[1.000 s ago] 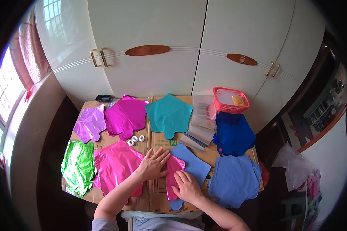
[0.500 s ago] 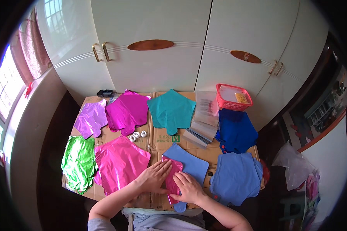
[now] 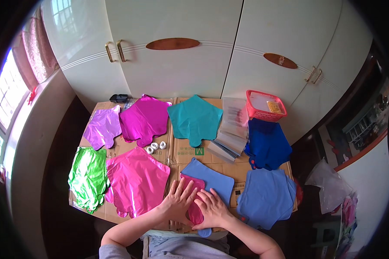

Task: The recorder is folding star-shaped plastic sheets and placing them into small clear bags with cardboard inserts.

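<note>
A folded pink foil balloon (image 3: 197,184) lies on a flat light-blue foil balloon (image 3: 218,181) at the table's near edge. My left hand (image 3: 180,202) rests flat on the pink one's left side, fingers spread. Against its right side lies my right hand (image 3: 212,210), fingers also apart. Both thumbs come close together at the lower end. The hands cover part of the pink piece and the lower middle of the blue one, whose rounded tab (image 3: 204,232) shows below.
Flat foil balloons surround the hands: pink (image 3: 138,181), green (image 3: 88,179), lilac (image 3: 103,127), magenta (image 3: 145,120), teal (image 3: 195,118), dark blue (image 3: 269,144) and a light-blue stack (image 3: 266,198). White rolls (image 3: 154,147), clear sleeves (image 3: 229,142) and a red basket (image 3: 266,113) stand farther back on the cardboard (image 3: 177,166).
My fingers have spread wider over the pink balloon, and its lower end shows less past my right hand. The whole view has shifted slightly.
</note>
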Available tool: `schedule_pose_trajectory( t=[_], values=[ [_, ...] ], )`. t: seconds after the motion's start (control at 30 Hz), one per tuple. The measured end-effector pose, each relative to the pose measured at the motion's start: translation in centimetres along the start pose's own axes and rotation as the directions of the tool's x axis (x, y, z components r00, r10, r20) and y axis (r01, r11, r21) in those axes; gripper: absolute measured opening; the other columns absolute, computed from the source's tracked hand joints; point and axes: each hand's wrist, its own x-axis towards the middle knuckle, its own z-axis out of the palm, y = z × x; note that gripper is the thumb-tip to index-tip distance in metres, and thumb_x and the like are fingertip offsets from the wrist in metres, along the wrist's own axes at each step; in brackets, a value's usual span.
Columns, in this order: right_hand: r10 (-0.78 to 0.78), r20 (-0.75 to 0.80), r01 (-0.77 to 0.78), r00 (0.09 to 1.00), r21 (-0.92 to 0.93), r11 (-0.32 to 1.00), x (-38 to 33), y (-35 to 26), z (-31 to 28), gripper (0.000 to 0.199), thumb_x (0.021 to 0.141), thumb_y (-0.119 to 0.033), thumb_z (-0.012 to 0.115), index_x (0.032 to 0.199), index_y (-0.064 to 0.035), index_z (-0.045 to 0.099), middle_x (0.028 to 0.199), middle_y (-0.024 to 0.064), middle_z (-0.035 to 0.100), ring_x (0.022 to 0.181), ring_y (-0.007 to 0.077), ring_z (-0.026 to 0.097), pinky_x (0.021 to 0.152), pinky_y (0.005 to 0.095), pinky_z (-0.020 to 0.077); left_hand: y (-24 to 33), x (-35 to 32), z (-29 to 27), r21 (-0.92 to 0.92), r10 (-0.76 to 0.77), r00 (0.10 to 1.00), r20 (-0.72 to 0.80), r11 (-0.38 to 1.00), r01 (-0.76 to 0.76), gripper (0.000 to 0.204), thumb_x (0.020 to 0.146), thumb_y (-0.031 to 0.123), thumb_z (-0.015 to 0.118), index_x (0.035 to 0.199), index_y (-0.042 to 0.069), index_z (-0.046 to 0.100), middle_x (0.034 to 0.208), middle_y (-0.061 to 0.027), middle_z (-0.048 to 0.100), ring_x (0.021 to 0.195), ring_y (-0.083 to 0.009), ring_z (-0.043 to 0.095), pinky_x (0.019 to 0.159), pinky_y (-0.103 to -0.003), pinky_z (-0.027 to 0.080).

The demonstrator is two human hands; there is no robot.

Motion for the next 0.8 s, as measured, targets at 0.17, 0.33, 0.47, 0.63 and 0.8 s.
schedule_pose_trajectory(
  t=[0.17,0.33,0.47,0.63,0.8],
  values=[
    [0.024,0.087,-0.019,0.996,-0.056,0.998,-0.3,-0.4,0.0,0.099,0.064,-0.074,0.062,0.136,-0.0088,0.041,0.145,0.0194,0.022,0.142,0.0318,0.011,0.114,0.0547,0.0055,-0.8,0.3,0.5,-0.052,-0.005,0.999,-0.047,0.999,0.003,0.122,0.056,0.081,0.061,0.141,-0.001,0.033,0.146,-0.0286,0.026,0.134,-0.0515,0.023,0.108,-0.059,0.021],
    [0.001,0.069,0.001,0.998,-0.038,0.999,-0.6,-0.3,0.1,0.092,0.067,-0.074,0.060,0.135,-0.0139,0.045,0.146,0.0192,0.021,0.142,0.0320,0.010,0.114,0.0561,0.0039,-1.6,1.0,0.3,-0.064,-0.022,0.994,-0.104,0.998,0.016,0.117,0.059,0.079,0.060,0.142,0.000,0.033,0.144,-0.0294,0.029,0.135,-0.0496,0.024,0.111,-0.055,0.020],
    [-0.032,-0.021,0.031,0.999,-0.045,0.999,-0.6,-0.3,0.1,0.087,0.070,-0.073,0.059,0.131,-0.0124,0.047,0.142,0.0195,0.030,0.140,0.0335,0.019,0.113,0.0542,0.0103,-1.4,0.7,1.4,-0.101,0.014,0.988,-0.153,0.994,-0.030,0.115,0.062,0.078,0.059,0.142,0.000,0.032,0.144,-0.0313,0.029,0.135,-0.0508,0.023,0.112,-0.054,0.018],
    [0.166,-0.288,-0.147,0.943,0.086,0.985,1.3,4.9,-1.7,0.067,0.074,-0.055,0.068,0.119,-0.0086,0.052,0.124,0.0165,0.049,0.119,0.0343,0.045,0.099,0.0472,0.0357,-0.9,0.7,0.1,-0.045,0.041,0.991,-0.130,0.998,-0.047,0.113,0.064,0.079,0.055,0.142,-0.001,0.032,0.144,-0.0303,0.029,0.134,-0.0514,0.022,0.113,-0.054,0.015],
    [0.558,-0.152,-0.534,0.816,0.172,0.828,2.7,7.8,-3.3,0.059,0.075,-0.043,0.072,0.116,-0.0053,0.053,0.118,0.0175,0.055,0.112,0.0345,0.053,0.089,0.0447,0.0450,-0.6,0.7,0.0,0.003,0.040,0.997,-0.066,0.999,-0.039,0.117,0.063,0.082,0.052,0.142,-0.001,0.032,0.146,-0.0264,0.028,0.136,-0.0510,0.018,0.113,-0.055,0.014]
  ],
)
